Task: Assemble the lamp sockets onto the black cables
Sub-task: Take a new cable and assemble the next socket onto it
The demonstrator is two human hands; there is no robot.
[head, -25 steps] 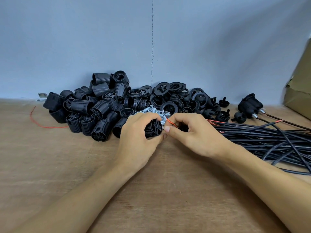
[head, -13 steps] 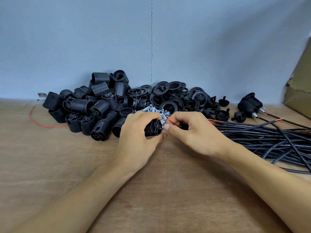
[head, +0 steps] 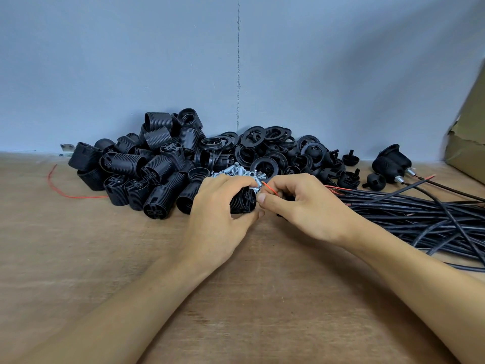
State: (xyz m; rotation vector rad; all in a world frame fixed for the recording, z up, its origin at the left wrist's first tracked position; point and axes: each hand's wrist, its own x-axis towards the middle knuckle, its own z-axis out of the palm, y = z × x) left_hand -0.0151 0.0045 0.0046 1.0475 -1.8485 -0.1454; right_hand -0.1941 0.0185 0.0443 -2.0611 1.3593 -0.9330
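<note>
My left hand point(head: 219, 211) grips a black ribbed lamp socket point(head: 244, 202) on its side, its slotted end facing right. My right hand point(head: 301, 206) pinches a thin red wire point(head: 270, 189) right at that end; the cable it belongs to is hidden under the hand. A bundle of black cables point(head: 420, 214) lies to the right on the wooden table point(head: 236, 285).
A heap of black sockets point(head: 147, 166) sits at the back left, black rings point(head: 265, 148) and caps behind the hands, small metal screws point(head: 236, 172) between them. An assembled socket point(head: 391, 161) lies at the right by a cardboard box point(head: 469, 143). A loose red wire point(head: 65, 193) lies left.
Both hands stay together at the socket's end. The right fingers have shifted slightly on the red wire; nothing else moved.
</note>
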